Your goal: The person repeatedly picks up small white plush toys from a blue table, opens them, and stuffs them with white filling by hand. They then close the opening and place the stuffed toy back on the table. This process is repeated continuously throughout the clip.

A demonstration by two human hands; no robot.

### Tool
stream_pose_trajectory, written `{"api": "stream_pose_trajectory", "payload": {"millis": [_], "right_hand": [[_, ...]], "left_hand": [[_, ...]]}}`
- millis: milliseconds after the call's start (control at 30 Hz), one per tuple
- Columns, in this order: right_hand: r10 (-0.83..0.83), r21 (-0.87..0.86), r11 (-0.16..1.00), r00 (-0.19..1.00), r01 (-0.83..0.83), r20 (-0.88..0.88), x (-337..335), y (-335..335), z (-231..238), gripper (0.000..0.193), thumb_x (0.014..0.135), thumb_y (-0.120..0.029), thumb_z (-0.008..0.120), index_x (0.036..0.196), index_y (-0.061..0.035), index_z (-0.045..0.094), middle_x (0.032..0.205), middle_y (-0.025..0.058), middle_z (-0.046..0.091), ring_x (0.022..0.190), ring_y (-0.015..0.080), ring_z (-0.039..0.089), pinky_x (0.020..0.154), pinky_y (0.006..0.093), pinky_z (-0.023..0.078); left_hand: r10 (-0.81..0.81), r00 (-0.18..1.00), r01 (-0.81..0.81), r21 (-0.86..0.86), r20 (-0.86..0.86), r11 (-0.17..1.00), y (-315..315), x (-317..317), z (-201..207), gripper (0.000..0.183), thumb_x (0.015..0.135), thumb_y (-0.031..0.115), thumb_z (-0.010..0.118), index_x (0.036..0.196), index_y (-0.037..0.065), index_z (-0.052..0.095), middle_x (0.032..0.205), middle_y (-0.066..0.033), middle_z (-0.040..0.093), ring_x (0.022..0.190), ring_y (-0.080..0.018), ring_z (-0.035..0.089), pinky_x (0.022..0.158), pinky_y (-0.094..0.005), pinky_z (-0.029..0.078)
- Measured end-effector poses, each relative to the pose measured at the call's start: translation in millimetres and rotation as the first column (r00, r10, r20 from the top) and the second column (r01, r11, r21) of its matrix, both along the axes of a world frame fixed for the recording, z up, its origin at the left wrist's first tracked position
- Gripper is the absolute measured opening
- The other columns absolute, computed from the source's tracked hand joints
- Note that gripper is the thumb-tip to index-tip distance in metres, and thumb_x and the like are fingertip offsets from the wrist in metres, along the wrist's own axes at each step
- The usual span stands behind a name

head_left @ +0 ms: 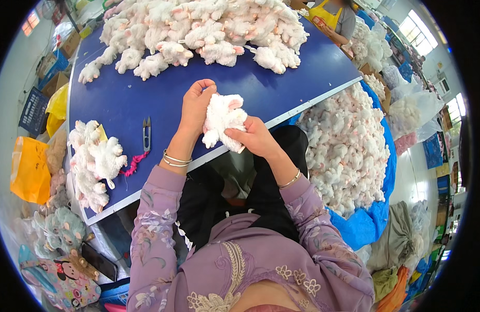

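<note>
A small white plush animal (222,118) with a pink-lined ear is in front of me, just over the table's near edge. My right hand (258,139) grips its lower right side, thumb on top. At its upper left, my left hand (194,106) has thumb and fingertips pinched together; whatever is between them is too small to make out. Grey thread snips (146,134) lie on the blue table (172,96) to the left, with a bright pink twisted cord (134,164) trailing beside them.
Heaped white plush animals (209,28) cover the table's far side. A smaller pile (92,161) lies at its left edge. To my right, a blue-lined container (388,171) holds many plush pieces (344,151). Another person (331,21) is at the far right.
</note>
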State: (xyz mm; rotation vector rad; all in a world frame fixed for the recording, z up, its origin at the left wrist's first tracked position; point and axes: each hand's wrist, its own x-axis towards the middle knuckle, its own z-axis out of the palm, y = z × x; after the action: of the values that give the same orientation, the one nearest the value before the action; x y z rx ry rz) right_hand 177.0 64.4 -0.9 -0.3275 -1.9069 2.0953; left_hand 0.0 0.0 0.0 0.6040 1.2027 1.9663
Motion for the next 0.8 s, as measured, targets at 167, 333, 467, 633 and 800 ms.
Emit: {"api": "stream_pose_trajectory", "payload": {"millis": [167, 333, 467, 633, 800], "right_hand": [[0.019, 0.021, 1.0, 1.0, -0.019, 0.003, 3, 12, 0, 0.023, 0.093, -0.012, 0.063, 0.111, 0.002, 0.063, 0.095, 0.0003, 0.065, 0.082, 0.0071, 0.059, 0.073, 0.0245, 0.049], [-0.047, -0.058, 0.997, 0.999, 0.047, 0.015, 8, 12, 6, 0.023, 0.093, -0.013, 0.061, 0.111, 0.0016, 0.062, 0.094, -0.0001, 0.064, 0.081, 0.0064, 0.058, 0.072, 0.0236, 0.048], [-0.293, -0.029, 0.956, 0.956, 0.293, -0.016, 4, 18, 1, 0.023, 0.093, -0.01, 0.06, 0.113, 0.0024, 0.06, 0.096, 0.0007, 0.065, 0.081, 0.0072, 0.058, 0.072, 0.0238, 0.049], [-0.4, 0.01, 0.914, 0.904, 0.406, -0.151, -9, 27, -6, 0.023, 0.093, -0.01, 0.06, 0.111, 0.0039, 0.061, 0.099, 0.0026, 0.065, 0.084, 0.0077, 0.059, 0.072, 0.0251, 0.049], [-0.46, 0.004, 0.887, 0.885, 0.462, -0.076, -15, 31, 6, 0.024, 0.095, -0.019, 0.062, 0.109, 0.0012, 0.063, 0.094, 0.0013, 0.065, 0.08, 0.0072, 0.058, 0.067, 0.0245, 0.047]], "left_hand": [[0.031, 0.997, -0.033, 0.037, 0.066, 0.999, 5, -4, 3, 0.017, 0.092, 0.012, 0.063, 0.104, 0.003, 0.058, 0.085, -0.0037, 0.062, 0.072, -0.0096, 0.06, 0.062, -0.0234, 0.05], [0.011, 0.995, -0.007, -0.04, 0.1, 0.999, 7, -8, -8, 0.02, 0.095, 0.021, 0.059, 0.104, 0.004, 0.059, 0.09, -0.0028, 0.062, 0.08, -0.0104, 0.061, 0.068, -0.027, 0.052], [0.015, 0.996, -0.001, -0.15, 0.093, 0.989, 6, -5, -6, 0.032, 0.098, 0.035, 0.053, 0.107, 0.005, 0.06, 0.094, -0.0033, 0.063, 0.082, -0.0096, 0.061, 0.064, -0.0274, 0.05], [-0.259, 0.941, 0.188, -0.3, -0.217, 0.935, -1, 15, 10, 0.035, 0.097, 0.037, 0.055, 0.104, 0.004, 0.059, 0.085, -0.0021, 0.063, 0.066, -0.007, 0.057, 0.051, -0.0207, 0.042], [-0.322, 0.909, 0.251, -0.27, -0.265, 0.93, -3, 23, 12, 0.019, 0.089, 0.019, 0.068, 0.091, 0.003, 0.059, 0.073, -0.001, 0.057, 0.055, -0.0053, 0.049, 0.047, -0.02, 0.036]]}}
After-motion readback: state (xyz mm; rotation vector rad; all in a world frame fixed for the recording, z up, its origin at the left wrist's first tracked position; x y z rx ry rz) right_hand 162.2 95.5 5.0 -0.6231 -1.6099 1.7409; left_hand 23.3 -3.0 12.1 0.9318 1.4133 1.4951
